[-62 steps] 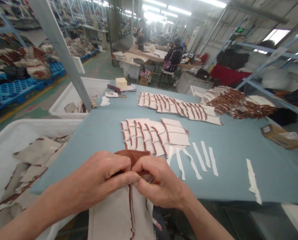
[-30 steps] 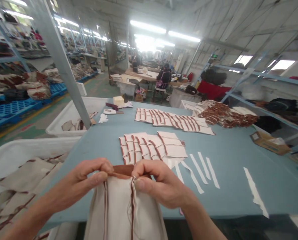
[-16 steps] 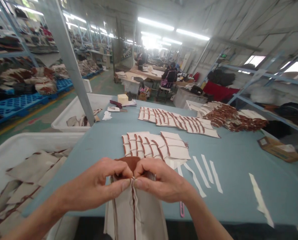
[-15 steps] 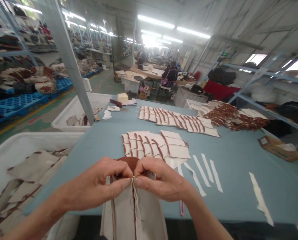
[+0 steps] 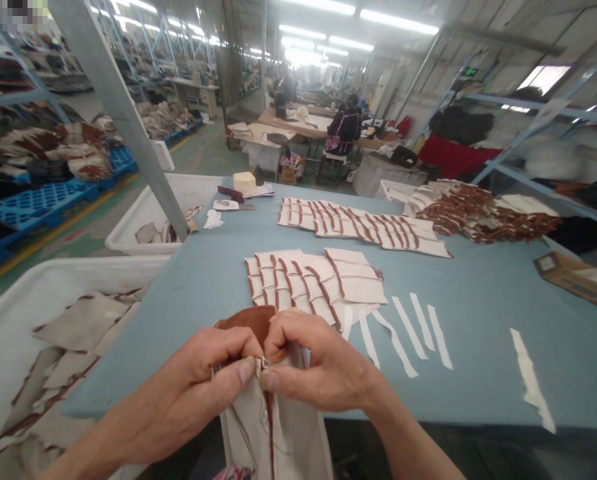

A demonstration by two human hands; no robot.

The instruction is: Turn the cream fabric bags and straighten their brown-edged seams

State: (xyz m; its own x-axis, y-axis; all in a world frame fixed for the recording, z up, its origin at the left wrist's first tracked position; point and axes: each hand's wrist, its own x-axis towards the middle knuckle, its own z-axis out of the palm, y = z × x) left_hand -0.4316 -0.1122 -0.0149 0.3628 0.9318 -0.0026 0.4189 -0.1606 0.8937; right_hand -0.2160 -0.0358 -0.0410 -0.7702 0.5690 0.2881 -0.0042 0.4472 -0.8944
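A cream fabric piece (image 5: pixel 298 427) with a brown inner side hangs at the table's front edge, its dark seam running down the middle. My left hand (image 5: pixel 213 383) pinches the top of that seam from the left, thumb against forefinger. From the right, my right hand (image 5: pixel 313 363) pinches the same edge close beside it. Loose threads trail along the seam below my fingers. Just beyond my hands lies an overlapping row of cream pieces with brown edges (image 5: pixel 298 283). Several white strips (image 5: pixel 408 327) lie to the right of it.
The blue-green table (image 5: pixel 478 293) carries a second row of pieces (image 5: pixel 363 227) and a brown-and-cream heap (image 5: pixel 483 210) at the back. A cardboard box (image 5: pixel 573 277) sits at the right. White bins (image 5: pixel 78 267) with fabric pieces stand left, near a metal post (image 5: pixel 123 120). A person (image 5: pixel 343 130) sits farther back.
Both hands still pinch the seam's top, with the fingertips slightly shifted and the thumbs a little farther apart. The fabric's brown inner side shows more. The view has tilted slightly.
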